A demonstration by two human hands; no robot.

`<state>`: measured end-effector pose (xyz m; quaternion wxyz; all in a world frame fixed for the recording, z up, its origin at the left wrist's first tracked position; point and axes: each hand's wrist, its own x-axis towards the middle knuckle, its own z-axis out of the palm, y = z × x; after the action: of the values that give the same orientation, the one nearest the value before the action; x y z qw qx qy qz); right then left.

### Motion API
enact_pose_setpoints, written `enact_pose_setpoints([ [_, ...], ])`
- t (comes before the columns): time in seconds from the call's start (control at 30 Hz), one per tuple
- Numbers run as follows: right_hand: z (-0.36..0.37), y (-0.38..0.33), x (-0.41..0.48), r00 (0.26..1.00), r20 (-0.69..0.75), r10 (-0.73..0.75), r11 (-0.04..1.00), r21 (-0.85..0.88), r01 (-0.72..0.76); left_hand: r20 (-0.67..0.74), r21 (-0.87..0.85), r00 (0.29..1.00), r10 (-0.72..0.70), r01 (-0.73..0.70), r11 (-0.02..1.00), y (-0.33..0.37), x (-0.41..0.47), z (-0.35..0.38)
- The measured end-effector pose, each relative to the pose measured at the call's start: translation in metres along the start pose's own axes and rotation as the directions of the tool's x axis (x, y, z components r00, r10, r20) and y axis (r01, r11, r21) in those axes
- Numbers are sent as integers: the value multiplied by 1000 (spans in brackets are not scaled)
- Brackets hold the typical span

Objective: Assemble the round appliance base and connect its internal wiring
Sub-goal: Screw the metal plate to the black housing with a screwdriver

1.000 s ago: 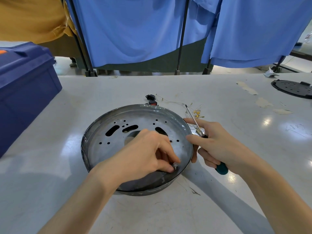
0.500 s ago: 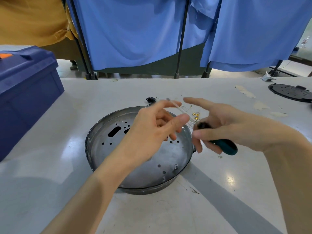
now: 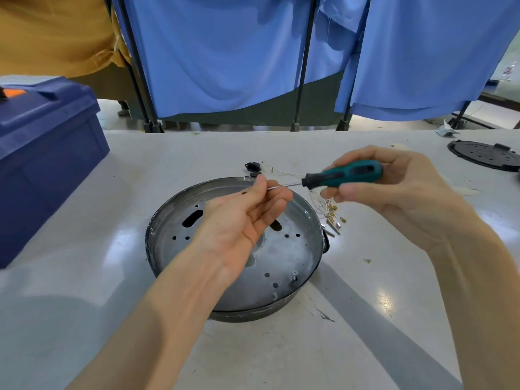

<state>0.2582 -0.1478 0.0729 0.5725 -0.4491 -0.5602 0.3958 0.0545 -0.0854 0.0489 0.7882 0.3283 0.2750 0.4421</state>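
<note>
The round grey metal base [image 3: 168,240] lies on the white table, its perforated floor facing up. A small screw [image 3: 294,274] stands in a hole near its front right rim. Above the base, my right hand [image 3: 394,192] grips a screwdriver [image 3: 346,175] by its teal and black handle, held level with the shaft pointing left. My left hand [image 3: 242,218] is palm up, its fingertips pinching the shaft's tip. White wires with brass terminals [image 3: 332,212] lie beside the base's right rim.
A dark blue lidded bin [image 3: 45,153] stands at the table's left. A black round perforated plate [image 3: 484,154] lies far right. A small black connector [image 3: 251,167] sits behind the base. Blue curtains on black stands hang beyond the table's far edge.
My left hand let go of the screw in the base and rose to the screwdriver's tip. My right hand lifted the screwdriver and turned it level, handle to the right.
</note>
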Motion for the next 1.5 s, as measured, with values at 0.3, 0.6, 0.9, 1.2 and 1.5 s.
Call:
enact_pose_setpoints([
  [0.3, 7, 7, 8, 921, -368, -128, 977, 112, 180, 133, 794, 991, -33, -86, 601, -4, -5, -25],
  [0.6, 21, 14, 0, 982, -175, -71, 997, -9, 70, 309, 941, 949, -66, -295, 166, -14, -10, -26],
  [0.9, 25, 16, -1, 990, -127, -67, 997, -41, 62, 331, 939, 942, -55, -322, 122, -14, -10, -25],
  [1.2, 28, 16, -2, 993, -105, -52, 997, -66, 46, 344, 932, 936, -74, -330, 148, -13, -10, -25],
  [1.5, 30, 16, -3, 998, -56, -40, 994, -108, 33, 303, 946, 947, -107, -286, 152, -10, -10, -25],
])
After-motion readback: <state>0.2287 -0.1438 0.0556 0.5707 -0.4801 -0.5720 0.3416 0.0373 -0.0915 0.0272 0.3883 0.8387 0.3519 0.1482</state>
